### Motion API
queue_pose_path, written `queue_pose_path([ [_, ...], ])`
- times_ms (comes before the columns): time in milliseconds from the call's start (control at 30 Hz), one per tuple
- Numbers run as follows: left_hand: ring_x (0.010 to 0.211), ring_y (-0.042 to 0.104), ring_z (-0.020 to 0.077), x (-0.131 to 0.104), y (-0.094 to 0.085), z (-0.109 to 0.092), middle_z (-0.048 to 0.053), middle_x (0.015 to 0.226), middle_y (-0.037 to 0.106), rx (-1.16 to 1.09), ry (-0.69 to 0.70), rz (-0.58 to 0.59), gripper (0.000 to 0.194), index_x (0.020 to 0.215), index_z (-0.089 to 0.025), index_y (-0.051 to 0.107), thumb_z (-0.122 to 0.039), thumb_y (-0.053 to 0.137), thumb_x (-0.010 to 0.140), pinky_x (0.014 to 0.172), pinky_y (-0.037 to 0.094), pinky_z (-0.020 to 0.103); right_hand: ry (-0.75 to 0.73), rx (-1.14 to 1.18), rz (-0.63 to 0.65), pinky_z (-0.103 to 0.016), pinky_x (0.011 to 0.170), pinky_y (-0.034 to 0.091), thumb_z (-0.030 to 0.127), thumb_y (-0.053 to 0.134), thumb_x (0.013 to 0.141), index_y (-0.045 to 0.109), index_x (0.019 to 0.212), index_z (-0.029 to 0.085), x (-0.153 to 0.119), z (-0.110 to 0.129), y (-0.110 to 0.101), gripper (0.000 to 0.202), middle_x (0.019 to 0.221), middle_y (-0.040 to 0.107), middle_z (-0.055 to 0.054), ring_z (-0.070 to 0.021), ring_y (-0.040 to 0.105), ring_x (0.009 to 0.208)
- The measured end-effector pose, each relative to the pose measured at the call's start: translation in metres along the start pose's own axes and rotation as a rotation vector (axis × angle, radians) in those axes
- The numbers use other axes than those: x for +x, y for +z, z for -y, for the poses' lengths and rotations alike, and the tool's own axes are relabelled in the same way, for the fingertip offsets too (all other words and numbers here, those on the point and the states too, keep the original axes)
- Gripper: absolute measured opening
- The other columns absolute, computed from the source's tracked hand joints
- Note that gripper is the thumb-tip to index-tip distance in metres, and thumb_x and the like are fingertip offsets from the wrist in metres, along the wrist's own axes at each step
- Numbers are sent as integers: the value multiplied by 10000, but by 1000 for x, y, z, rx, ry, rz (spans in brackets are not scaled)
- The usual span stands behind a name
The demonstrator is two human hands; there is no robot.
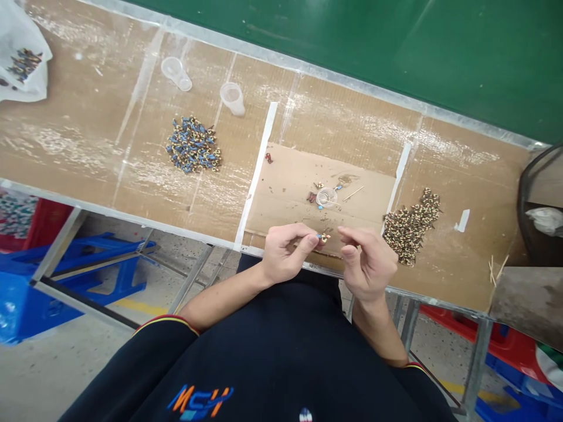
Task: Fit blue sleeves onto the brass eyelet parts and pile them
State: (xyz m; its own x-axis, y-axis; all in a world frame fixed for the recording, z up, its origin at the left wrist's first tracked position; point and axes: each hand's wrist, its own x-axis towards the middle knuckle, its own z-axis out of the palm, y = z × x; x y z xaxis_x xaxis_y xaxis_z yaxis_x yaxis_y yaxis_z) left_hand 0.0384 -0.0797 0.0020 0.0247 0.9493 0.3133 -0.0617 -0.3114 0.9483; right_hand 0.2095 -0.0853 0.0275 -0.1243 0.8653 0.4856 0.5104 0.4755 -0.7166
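My left hand (288, 252) pinches a small painted figurine (324, 238), blue and yellowish, between thumb and forefinger. Just to its right, my right hand (369, 261) has curled fingers, with thumb and forefinger apart and nothing visible between them. Both hands are over the near edge of a cardboard sheet (285, 193). On that sheet stands a small clear cup (326, 197), with dark red pieces (312, 197) beside it and a thin stick (353, 193) to its right. Another reddish piece (269, 157) lies near the sheet's upper left corner.
A pile of blue and yellow figurines (193, 145) lies left; a brown and yellow pile (412, 228) lies right. Two clear plastic cups (232, 98) rest at the back left. A white bag (26, 35) holds more pieces. Thin sticks (496, 271) lie by the right edge.
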Motion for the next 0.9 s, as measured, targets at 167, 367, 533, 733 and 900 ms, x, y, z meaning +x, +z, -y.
queue_pose_path([
  [167,563,740,128,1,-4,-10,46,689,781,-162,-233,98,376,787,-135,719,-385,644,1058,540,593,174,-115,-42,32,-269,601,572,189,700,1011,750,1195,283,3,-3,1,213,893,743,-22,-145,701,716],
  [367,646,737,126,2,-8,-8,57,765,783,2,-105,140,330,896,-136,737,-408,639,1056,613,593,187,-34,51,52,-245,641,570,161,697,1009,776,1054,245,3,-2,3,124,868,739,-8,-125,696,734],
  [533,698,754,116,3,-8,-3,51,837,809,94,140,90,125,1003,-156,753,-280,738,1002,696,616,185,16,78,39,-251,620,569,182,687,1014,801,1036,257,2,0,2,138,857,752,-11,-136,701,719],
  [733,755,802,131,4,-7,0,70,862,836,135,266,66,109,1004,-157,764,-261,735,1010,713,635,181,51,120,-36,-269,553,534,246,706,1012,806,979,258,2,5,8,106,801,748,-14,-146,674,657],
  [900,749,809,141,2,-5,2,72,867,842,134,234,28,93,1006,-165,773,-243,723,1016,704,655,200,46,129,-60,-279,556,528,296,704,1021,796,951,255,1,7,11,122,775,736,-11,-149,667,649],
])
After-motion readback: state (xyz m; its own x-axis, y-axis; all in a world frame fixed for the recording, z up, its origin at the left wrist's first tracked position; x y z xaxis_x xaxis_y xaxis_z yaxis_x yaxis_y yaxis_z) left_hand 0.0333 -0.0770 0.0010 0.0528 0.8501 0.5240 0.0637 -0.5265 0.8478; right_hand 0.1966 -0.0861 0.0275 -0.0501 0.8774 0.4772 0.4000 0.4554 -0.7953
